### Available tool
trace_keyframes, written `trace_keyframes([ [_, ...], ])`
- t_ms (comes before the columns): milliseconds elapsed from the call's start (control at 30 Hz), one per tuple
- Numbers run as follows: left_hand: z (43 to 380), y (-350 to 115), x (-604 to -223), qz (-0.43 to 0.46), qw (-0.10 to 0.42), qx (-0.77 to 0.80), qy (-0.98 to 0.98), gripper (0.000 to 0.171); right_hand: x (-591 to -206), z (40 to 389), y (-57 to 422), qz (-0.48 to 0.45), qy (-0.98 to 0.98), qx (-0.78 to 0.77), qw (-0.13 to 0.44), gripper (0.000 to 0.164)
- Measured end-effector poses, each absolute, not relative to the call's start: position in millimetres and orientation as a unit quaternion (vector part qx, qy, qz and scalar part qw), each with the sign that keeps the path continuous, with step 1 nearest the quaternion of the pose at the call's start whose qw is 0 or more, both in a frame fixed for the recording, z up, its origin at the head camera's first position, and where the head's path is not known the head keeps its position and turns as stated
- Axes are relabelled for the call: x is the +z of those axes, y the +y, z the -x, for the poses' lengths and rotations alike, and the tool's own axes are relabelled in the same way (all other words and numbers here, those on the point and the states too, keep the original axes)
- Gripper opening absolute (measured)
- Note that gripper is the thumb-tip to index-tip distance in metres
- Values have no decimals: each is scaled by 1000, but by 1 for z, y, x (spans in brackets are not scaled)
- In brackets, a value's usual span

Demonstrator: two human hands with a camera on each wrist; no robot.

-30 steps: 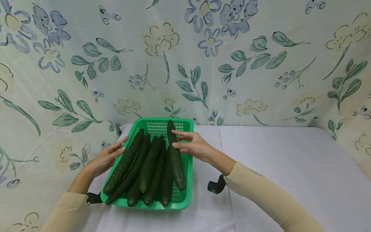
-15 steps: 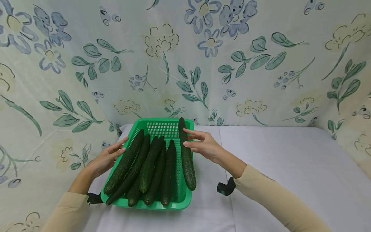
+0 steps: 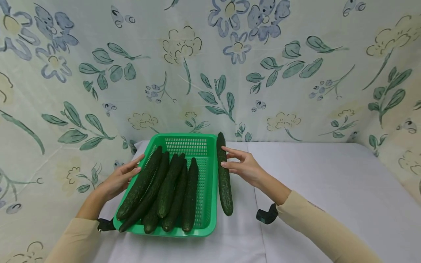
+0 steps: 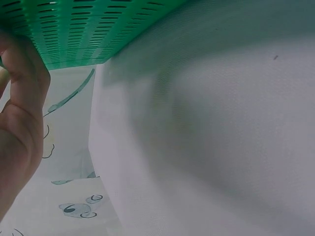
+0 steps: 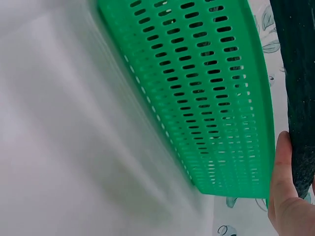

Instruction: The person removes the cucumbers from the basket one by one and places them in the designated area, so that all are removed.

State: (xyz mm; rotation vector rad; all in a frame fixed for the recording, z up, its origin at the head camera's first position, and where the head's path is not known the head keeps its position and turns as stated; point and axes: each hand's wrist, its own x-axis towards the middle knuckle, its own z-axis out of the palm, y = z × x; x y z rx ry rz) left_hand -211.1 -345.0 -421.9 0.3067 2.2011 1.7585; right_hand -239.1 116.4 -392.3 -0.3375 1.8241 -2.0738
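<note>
A green slotted basket (image 3: 209,146) sits on the white table and holds several dark cucumbers (image 3: 171,186). My right hand (image 3: 241,166) grips one long cucumber (image 3: 224,177) just outside the basket's right rim, lifted above the table. In the right wrist view that cucumber (image 5: 298,73) hangs beside the basket wall (image 5: 206,93), with my fingers (image 5: 283,196) against it. My left hand (image 3: 121,177) rests with straight fingers on the basket's left rim. The left wrist view shows a finger (image 4: 22,98) against the basket's underside (image 4: 78,29).
A floral cloth (image 3: 210,69) hangs behind and to both sides of the table. The white tabletop (image 3: 329,182) stretches to the right of the basket. Black wrist camera mounts (image 3: 267,215) sit below each forearm.
My right hand has carried the cucumber rightward, from over the basket's right side to beyond its right rim. The left hand has stayed on the left rim.
</note>
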Motion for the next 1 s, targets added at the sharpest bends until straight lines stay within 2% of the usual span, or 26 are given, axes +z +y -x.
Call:
trace_keyframes([
  [500,211,-345,-421,-105,156,612,768,59,-419,237,138,67,672,-719,166,68],
  [1000,211,-347,-424,-112,154,619,762,58,-439,233,140,48,702,-694,153,67],
])
